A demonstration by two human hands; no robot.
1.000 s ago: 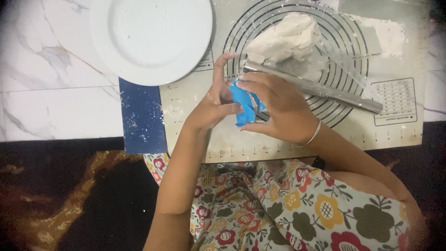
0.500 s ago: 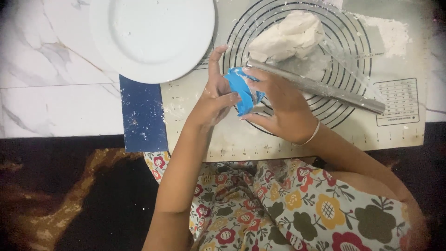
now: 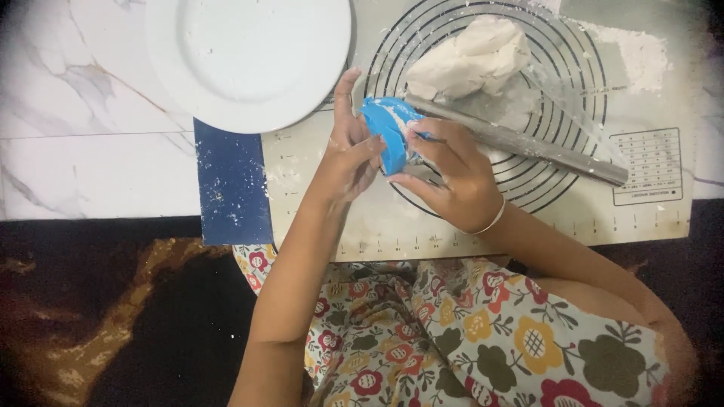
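Note:
Both hands hold a blue round mould above a pastry mat printed with rings. My left hand presses on the mould's left side, index finger raised. On the right side, my right hand grips it, with a thin bangle on that wrist. White dough shows inside the mould. A lump of white dough lies on the mat just beyond, and a metal rolling pin lies slanted under it, partly behind my right hand.
A white plate dusted with flour sits at the upper left on the marble counter. A dark blue mat peeks out from under the pastry mat. Loose flour is spread at the upper right. Floral clothing fills the bottom.
The blue mould has been turned and lifted slightly between my hands. My left index finger now points up. The view has shifted a little.

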